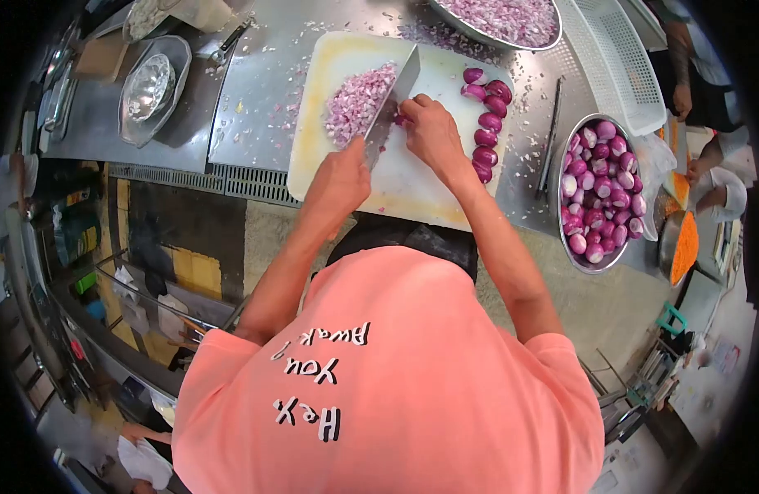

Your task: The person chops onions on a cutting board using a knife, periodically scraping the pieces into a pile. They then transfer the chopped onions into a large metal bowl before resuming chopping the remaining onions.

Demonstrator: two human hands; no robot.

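Observation:
My left hand [338,177] is wrapped round the handle of a large knife [396,92], whose broad blade stands on the cutting board [429,193]. On the blade's right side, my right hand [430,132] has its fingers curled down over a small piece of red onion [400,120], mostly hidden by the fingers. A pile of chopped onion [359,105] lies left of the blade. Along the board's right side runs a column of peeled red onion halves [490,122].
A bowl of whole peeled onions [600,191] stands at the right, below a white basket [622,74]. A bowl of chopped onion [507,18] is at the back. A dark rod [551,136] lies beside the board. Other people's arms show at the far right.

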